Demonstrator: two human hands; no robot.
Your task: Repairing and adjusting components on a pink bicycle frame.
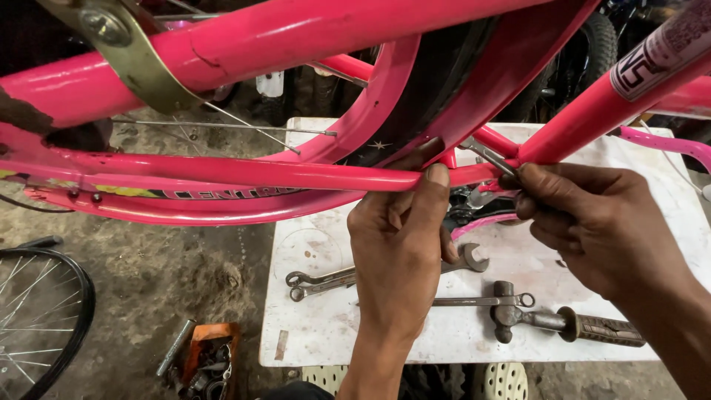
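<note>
Where the pink bicycle frame [244, 174] hides the joint, the left hand [400, 244] clasps its thin tube; the right hand [592, 222] pinches a half-hidden metal tool [489, 157] just beside.

One pink bicycle frame [296, 178], one hammer [548, 320], three wrenches [326, 281] on the surface [311, 333] — plus one loose spoked wheel [37, 318] and two hands [400, 244].

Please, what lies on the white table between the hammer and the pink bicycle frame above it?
In the head view, on the white table, wrenches lie between the hammer and the pink bicycle frame; the left hand covers their middle.
</note>
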